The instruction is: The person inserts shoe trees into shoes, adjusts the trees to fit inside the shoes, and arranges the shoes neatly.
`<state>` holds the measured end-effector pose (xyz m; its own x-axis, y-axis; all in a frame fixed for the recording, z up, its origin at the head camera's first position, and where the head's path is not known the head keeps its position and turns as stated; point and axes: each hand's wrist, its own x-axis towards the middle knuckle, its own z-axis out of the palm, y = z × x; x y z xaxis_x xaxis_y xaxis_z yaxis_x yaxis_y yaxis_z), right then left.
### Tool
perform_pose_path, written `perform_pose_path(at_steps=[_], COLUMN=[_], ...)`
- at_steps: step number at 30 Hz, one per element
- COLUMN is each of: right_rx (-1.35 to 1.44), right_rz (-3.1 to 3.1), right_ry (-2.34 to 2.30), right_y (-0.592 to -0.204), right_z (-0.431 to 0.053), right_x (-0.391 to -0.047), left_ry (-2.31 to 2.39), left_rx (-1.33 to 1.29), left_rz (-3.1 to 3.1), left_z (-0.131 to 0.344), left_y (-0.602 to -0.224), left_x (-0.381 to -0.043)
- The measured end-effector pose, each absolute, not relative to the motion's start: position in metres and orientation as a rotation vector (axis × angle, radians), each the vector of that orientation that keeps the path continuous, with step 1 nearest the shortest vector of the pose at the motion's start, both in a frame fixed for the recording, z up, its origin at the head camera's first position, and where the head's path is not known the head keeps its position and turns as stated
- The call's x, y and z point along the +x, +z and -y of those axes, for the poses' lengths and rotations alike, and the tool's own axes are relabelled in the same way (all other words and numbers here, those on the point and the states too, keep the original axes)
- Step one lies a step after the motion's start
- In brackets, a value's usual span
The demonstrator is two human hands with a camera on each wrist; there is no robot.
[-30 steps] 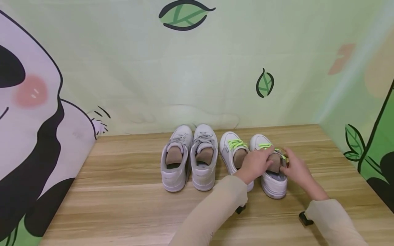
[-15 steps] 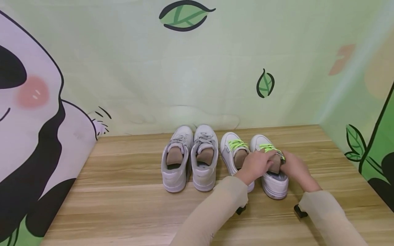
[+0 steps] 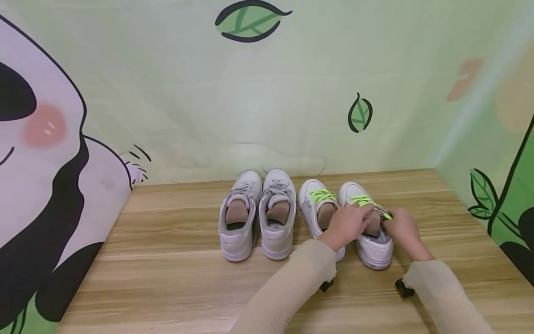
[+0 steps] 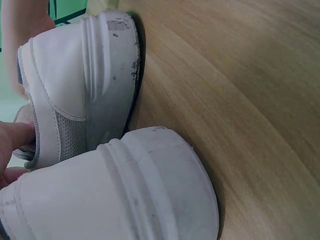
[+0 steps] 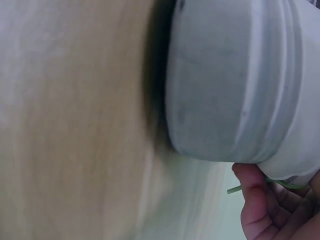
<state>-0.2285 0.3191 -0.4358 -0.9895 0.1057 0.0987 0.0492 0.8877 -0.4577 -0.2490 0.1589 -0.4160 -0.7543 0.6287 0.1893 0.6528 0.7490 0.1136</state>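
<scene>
A white sneaker (image 3: 374, 253) with neon-green laces stands at the right end of the row. My left hand (image 3: 347, 223) pinches the left edge of its opening; in the left wrist view a finger (image 4: 19, 134) reaches inside the collar. On the shoe's other side, my right hand (image 3: 402, 228) pinches a green shoelace (image 3: 384, 213). A loose lace end (image 5: 234, 190) pokes out past its curled fingers in the right wrist view. The matching sneaker (image 3: 308, 206) stands just left, partly hidden by my left hand and wrist.
Two white sneakers with grey laces, a left one (image 3: 235, 241) and a right one (image 3: 276, 239), stand close together further left. All rest on a wood-grain surface (image 3: 167, 269). Behind rises a green printed backdrop (image 3: 267, 102), with a panda drawing (image 3: 62, 153) at left.
My right hand has moved slightly left, against the shoe's side, and the green lace now runs into its fingers. The shoe's heel has shifted a little to the right. My left hand stays nearly still.
</scene>
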Motion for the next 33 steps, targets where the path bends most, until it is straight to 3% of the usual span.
perform_pose_path(at_steps=[21, 33], right_rx=[0.039, 0.001], right_rz=[2.857, 2.889], right_ry=[0.746, 1.038], right_y=[-0.443, -0.436], right_z=[-0.327, -0.327], right_x=[-0.229, -0.217], left_ry=[-0.278, -0.405], left_rx=[-0.976, -0.956], left_rz=[2.877, 2.846], left_z=[-0.163, -0.159], left_y=[-0.418, -0.42], left_x=[-0.251, -0.251])
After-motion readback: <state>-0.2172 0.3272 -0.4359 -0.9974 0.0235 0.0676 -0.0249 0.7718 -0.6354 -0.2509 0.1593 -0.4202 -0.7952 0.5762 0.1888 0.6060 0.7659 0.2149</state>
